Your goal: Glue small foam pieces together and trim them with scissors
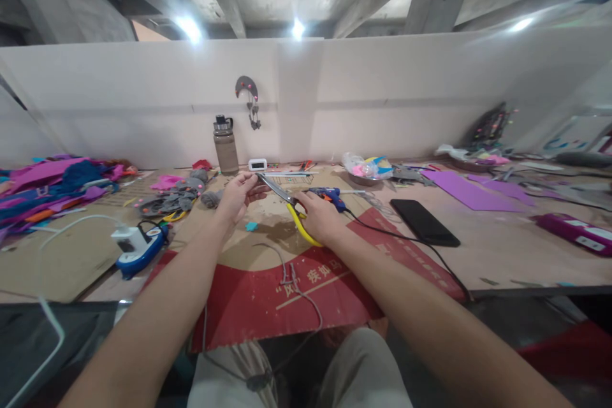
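My right hand [319,217] is closed round the yellow handles of a pair of scissors [285,202], whose steel blades point up and left toward my left hand [239,194]. The left hand pinches something small at the blade tips; I cannot make out what it is. Both hands hover over a sheet of brown and red cardboard [268,293] lying on the table. A small turquoise scrap [251,226] rests on the cardboard just below the left hand. A blue glue gun [329,194] lies right behind the right hand, its black cord running off to the right.
A black phone [423,222] lies to the right, purple foam sheets [471,194] beyond it. At left sit a blue and white power strip [138,243], grey felt pieces [176,201] and a heap of coloured felt [52,188]. A water bottle [225,145] stands by the back wall.
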A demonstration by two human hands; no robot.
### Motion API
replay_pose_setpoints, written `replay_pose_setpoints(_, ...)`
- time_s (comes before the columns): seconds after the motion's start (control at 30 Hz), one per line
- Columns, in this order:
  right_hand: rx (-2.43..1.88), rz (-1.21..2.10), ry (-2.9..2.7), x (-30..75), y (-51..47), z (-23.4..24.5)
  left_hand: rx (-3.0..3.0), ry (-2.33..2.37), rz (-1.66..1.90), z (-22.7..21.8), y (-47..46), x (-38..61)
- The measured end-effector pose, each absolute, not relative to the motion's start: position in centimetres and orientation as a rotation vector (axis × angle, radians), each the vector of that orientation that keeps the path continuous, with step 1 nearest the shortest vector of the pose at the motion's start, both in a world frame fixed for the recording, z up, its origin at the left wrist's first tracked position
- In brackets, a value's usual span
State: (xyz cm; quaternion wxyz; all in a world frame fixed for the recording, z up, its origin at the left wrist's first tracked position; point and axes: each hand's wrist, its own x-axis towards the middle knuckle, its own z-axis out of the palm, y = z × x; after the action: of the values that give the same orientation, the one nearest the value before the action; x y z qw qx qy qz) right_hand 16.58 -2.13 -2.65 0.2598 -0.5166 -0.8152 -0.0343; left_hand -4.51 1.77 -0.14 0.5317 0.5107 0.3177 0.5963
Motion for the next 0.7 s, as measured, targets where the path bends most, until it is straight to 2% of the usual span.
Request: replay_pose_setpoints(0.7,-1.305,-0.041,-2.134,16.84,-1.66,-2.91,1.207,0.74,1.478,-0.03,1.8,-4.44)
